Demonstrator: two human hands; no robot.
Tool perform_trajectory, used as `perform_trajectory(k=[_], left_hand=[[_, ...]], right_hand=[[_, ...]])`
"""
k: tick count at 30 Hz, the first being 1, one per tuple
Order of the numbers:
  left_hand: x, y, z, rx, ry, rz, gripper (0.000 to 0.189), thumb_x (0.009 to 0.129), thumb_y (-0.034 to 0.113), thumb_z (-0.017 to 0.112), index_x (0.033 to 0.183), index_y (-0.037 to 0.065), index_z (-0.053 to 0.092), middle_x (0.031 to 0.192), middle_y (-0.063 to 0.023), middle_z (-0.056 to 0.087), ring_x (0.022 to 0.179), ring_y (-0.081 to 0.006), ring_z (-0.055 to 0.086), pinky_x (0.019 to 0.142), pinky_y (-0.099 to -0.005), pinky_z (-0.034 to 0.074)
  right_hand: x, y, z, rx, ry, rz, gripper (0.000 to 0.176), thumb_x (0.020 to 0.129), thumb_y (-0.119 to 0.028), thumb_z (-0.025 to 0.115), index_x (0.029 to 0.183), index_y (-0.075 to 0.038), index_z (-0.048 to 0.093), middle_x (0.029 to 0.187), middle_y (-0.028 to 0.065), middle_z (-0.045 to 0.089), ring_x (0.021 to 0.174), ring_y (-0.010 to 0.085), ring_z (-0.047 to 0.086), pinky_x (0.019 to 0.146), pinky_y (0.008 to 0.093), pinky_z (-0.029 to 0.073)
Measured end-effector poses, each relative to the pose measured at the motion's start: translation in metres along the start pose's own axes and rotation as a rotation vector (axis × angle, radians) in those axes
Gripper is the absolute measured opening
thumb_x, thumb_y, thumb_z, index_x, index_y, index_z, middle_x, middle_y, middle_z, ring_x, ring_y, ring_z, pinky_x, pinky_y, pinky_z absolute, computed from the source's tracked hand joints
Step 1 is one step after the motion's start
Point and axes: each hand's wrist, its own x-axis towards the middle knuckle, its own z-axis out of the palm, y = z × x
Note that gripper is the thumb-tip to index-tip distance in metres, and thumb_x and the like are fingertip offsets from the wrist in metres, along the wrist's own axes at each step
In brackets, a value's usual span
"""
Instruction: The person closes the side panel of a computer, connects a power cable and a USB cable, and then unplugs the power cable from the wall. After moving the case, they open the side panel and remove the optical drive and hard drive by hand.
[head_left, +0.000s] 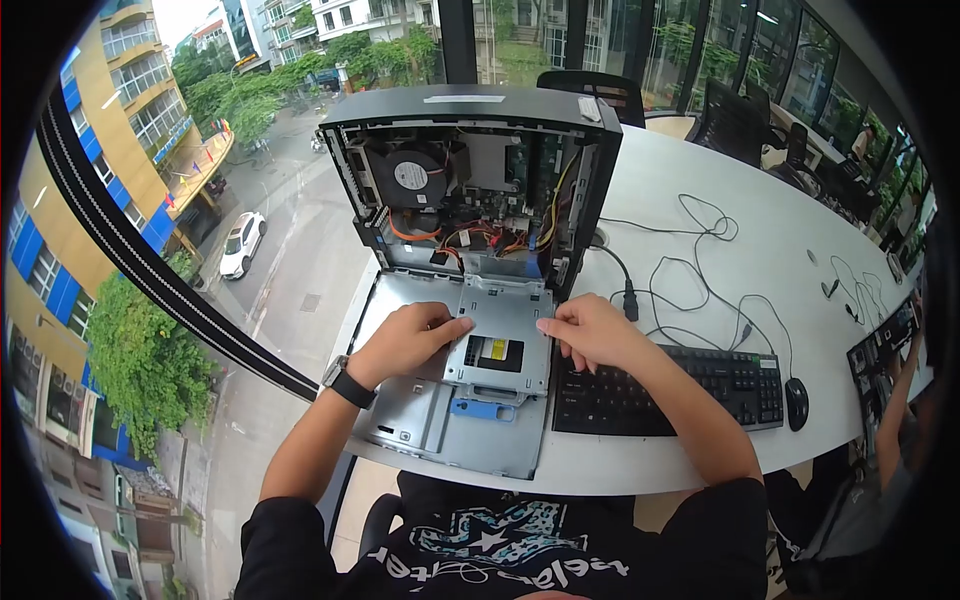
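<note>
A metal drive cage (509, 308) with a rectangular cutout and a yellow label showing through lies over a silver side panel (402, 408) on the table. My left hand (412, 340), a watch on its wrist, grips the cage's left edge, thumb on top. At the right edge my right hand (597, 332) holds the cage between thumb and curled fingers, its fingertips partly hidden. A blue latch (482, 410) sits below the cage. Just behind stands the opened computer case (470, 103), upright, with its fan (410, 176) and coloured cables (495, 240) exposed.
A black keyboard (670, 392) lies right of the panel, with a mouse (796, 403) beside it. Loose black cables (690, 290) spread over the white table (650, 180). A window stands at the left. Another person's arm (893, 400) shows at far right.
</note>
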Motion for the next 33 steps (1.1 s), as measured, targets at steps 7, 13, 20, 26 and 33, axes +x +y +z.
perform_trajectory(k=[7, 13, 20, 26, 33], left_hand=[[0.001, 0.001, 0.001, -0.094, -0.041, 0.048, 0.038, 0.101, 0.033, 0.069, 0.081, 0.002, 0.062, 0.065, 0.0008, 0.057, 0.06, -0.0065, 0.05, 0.055, -0.0253, 0.04], [-0.026, 0.033, -0.012, -0.027, 0.04, 0.117, 0.037, 0.099, 0.033, 0.071, 0.086, -0.001, 0.065, 0.066, -0.0028, 0.061, 0.061, -0.0092, 0.058, 0.057, -0.0269, 0.046], [0.001, 0.053, -0.033, 0.014, 0.32, 0.355, 0.03, 0.101, 0.027, 0.069, 0.092, -0.002, 0.062, 0.074, -0.006, 0.064, 0.067, -0.0118, 0.064, 0.062, -0.0285, 0.049], [0.041, 0.055, -0.043, -0.012, 0.425, 0.439, 0.032, 0.102, 0.029, 0.068, 0.092, -0.001, 0.06, 0.072, -0.0064, 0.063, 0.064, -0.0121, 0.064, 0.059, -0.0271, 0.05], [0.064, 0.062, -0.039, -0.04, 0.52, 0.469, 0.034, 0.101, 0.031, 0.067, 0.091, 0.0, 0.059, 0.074, -0.0104, 0.063, 0.063, -0.0177, 0.061, 0.059, -0.0315, 0.048]], right_hand=[[0.003, 0.016, 0.012, 0.319, -0.023, -0.04, 0.035, 0.103, -0.025, 0.065, 0.094, 0.01, 0.065, 0.078, 0.0135, 0.069, 0.062, 0.0184, 0.071, 0.056, 0.0285, 0.061], [-0.03, -0.004, 0.004, 0.385, 0.012, -0.124, 0.031, 0.103, -0.022, 0.066, 0.094, 0.008, 0.065, 0.078, 0.0123, 0.069, 0.07, 0.0158, 0.072, 0.062, 0.0268, 0.061], [-0.031, -0.046, -0.014, 0.234, 0.34, -0.335, 0.029, 0.101, -0.02, 0.067, 0.09, 0.006, 0.067, 0.074, 0.0096, 0.07, 0.066, 0.0131, 0.071, 0.062, 0.0256, 0.055], [-0.006, -0.064, -0.03, 0.019, 0.684, -0.461, 0.028, 0.099, -0.021, 0.07, 0.091, 0.005, 0.07, 0.068, 0.0107, 0.07, 0.06, 0.0154, 0.068, 0.056, 0.0278, 0.049], [0.005, -0.062, -0.038, -0.071, 0.83, -0.489, 0.028, 0.097, -0.022, 0.073, 0.089, 0.005, 0.073, 0.065, 0.0114, 0.07, 0.054, 0.0167, 0.066, 0.054, 0.0289, 0.049]])
